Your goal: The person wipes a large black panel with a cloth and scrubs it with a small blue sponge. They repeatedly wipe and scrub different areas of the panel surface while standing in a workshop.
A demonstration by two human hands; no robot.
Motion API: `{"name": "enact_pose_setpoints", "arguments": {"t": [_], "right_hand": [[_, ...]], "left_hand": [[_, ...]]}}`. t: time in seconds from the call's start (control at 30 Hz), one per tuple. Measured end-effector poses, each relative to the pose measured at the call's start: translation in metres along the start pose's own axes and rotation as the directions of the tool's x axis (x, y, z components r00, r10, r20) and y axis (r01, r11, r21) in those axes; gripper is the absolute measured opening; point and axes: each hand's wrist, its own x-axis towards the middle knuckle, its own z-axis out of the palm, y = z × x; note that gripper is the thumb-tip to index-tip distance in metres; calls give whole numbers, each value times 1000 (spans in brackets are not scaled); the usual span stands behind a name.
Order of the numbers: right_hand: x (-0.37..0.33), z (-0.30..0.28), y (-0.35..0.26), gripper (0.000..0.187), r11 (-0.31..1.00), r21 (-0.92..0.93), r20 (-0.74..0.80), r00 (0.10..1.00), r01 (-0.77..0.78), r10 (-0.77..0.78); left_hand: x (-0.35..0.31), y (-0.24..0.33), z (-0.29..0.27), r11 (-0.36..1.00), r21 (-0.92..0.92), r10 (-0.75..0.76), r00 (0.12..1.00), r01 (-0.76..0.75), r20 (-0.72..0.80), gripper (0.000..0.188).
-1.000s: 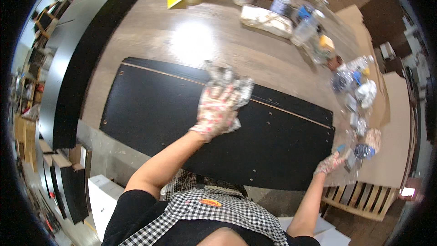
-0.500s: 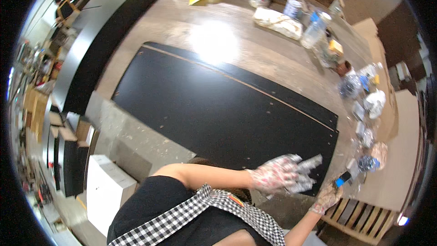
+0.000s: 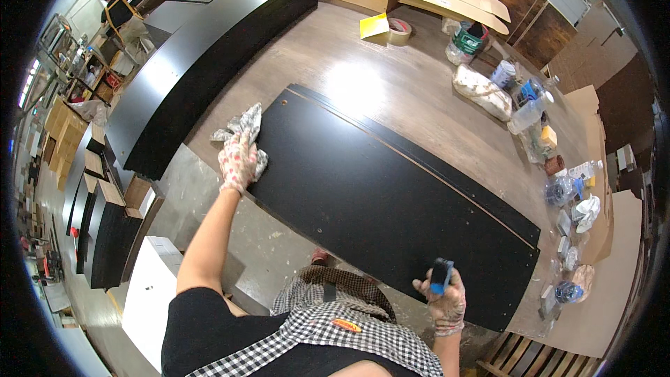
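Observation:
A long black panel [image 3: 391,202] with a groove near its far edge lies slantwise on the workbench. My left hand [image 3: 239,166], in a thin glove with a red pattern, presses a crumpled grey-white cloth [image 3: 244,126] at the panel's left end. Part of the cloth hangs past the edge. Above the panel's near right part, my right hand [image 3: 448,305] grips a small black and blue tool [image 3: 441,276]. Motion blurs the tool, and its kind is unclear. The right glove looks stained.
Stacked black boards [image 3: 209,49] run along the left. At the back sit a tape roll [image 3: 399,31] and a yellow card [image 3: 374,26]. Bottles [image 3: 530,113] and crumpled wraps [image 3: 586,213] line the right side. A white box [image 3: 150,300] stands lower left; another person [image 3: 124,21] is far off.
My left hand has carried the cloth from the panel's right end to its left end. My right hand has come left with the tool, over the panel. The view has shifted.

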Motion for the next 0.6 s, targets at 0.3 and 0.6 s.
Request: {"name": "enact_pose_setpoints", "arguments": {"t": [0.3,0.6], "right_hand": [[-44,-1,21,64,949,-113,-358,903,-294,237],[-64,-32,33,47,996,15,-346,935,86,-76]], "left_hand": [[-104,-20,-25,963,-240,109,991,-126,-83,41],[-102,-68,-31,752,-568,59,824,335,564,60]]}}
